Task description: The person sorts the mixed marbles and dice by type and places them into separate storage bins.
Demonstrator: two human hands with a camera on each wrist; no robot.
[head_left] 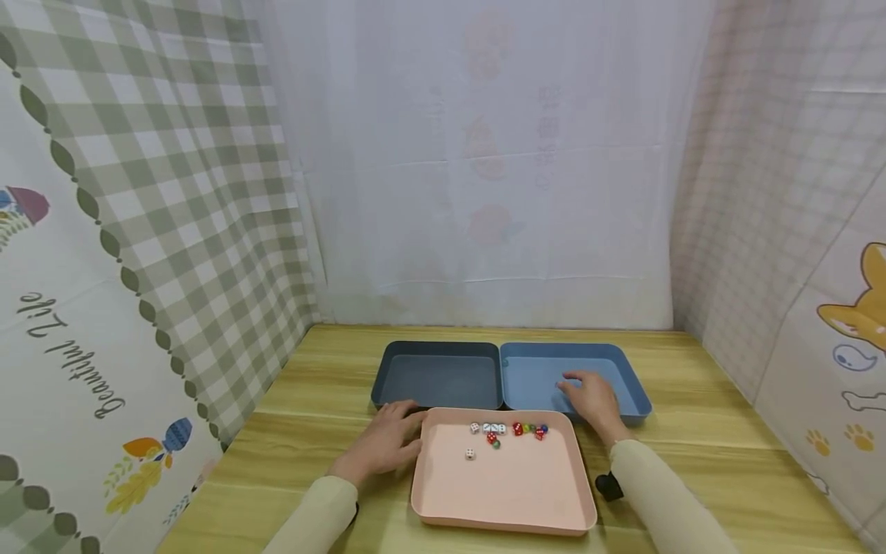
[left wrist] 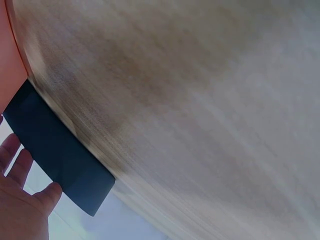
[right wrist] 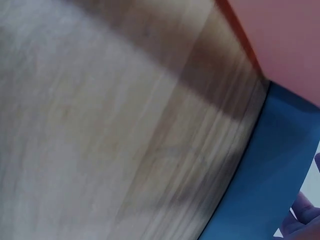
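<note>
A pink tray lies on the table with several small dice near its far side. Among them are a row of white dice, a lone white die, a red die and a small green piece. My left hand rests at the tray's left edge, fingers spread, holding nothing visible. Over the blue tray is my right hand, its thumb and forefinger apart and pointing left. Nothing clear shows between them. In the right wrist view that hand is mostly cut off behind the blue wall.
A dark grey tray stands behind the pink one, side by side with the blue tray. All three are on a wood-grain table. Patterned cloth hangs on the left, with a white curtain at the back.
</note>
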